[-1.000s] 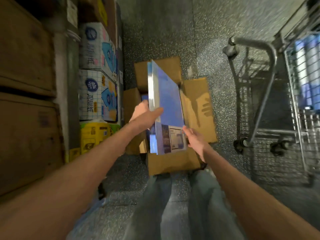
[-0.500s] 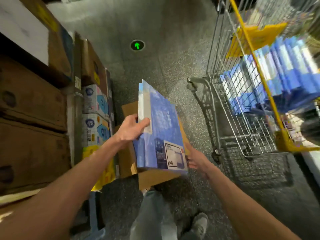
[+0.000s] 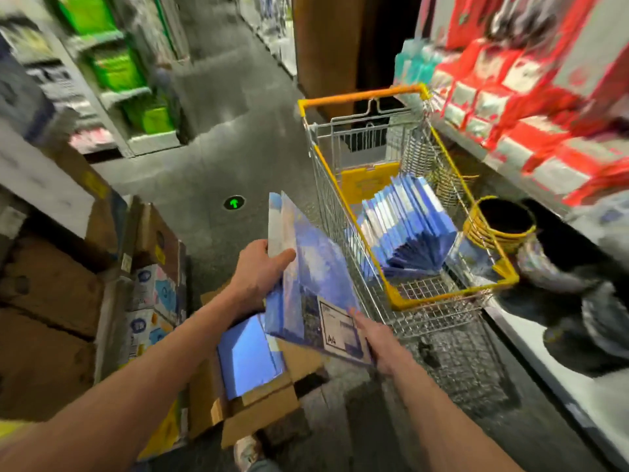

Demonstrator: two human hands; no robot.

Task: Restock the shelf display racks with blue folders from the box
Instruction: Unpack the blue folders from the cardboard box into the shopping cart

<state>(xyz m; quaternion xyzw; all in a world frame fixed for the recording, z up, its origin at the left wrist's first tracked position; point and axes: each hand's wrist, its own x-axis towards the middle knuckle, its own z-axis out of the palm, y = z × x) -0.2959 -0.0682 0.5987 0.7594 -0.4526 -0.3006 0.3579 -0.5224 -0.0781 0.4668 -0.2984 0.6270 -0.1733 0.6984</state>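
I hold a small stack of blue folders (image 3: 316,277) tilted in front of me, above the open cardboard box (image 3: 258,413) on the floor. My left hand (image 3: 258,274) grips the stack's upper left edge, thumb on the front cover. My right hand (image 3: 371,332) holds the lower right corner beside a white A4 label. More blue folders (image 3: 248,359) lie inside the box. A fanned row of blue folders (image 3: 405,229) stands in a yellow-rimmed wire shopping cart (image 3: 442,294) to the right.
Stacked cartons (image 3: 51,294) and printed boxes (image 3: 153,308) line the left side. A shelf of red packages (image 3: 531,107) runs along the right, with yellow baskets (image 3: 497,229) below it. A green arrow marker (image 3: 234,203) lies on the aisle floor ahead.
The folder stack has risen out of the box and moved up and right toward the cart. My view has lifted from the floor to the aisle and shelves.
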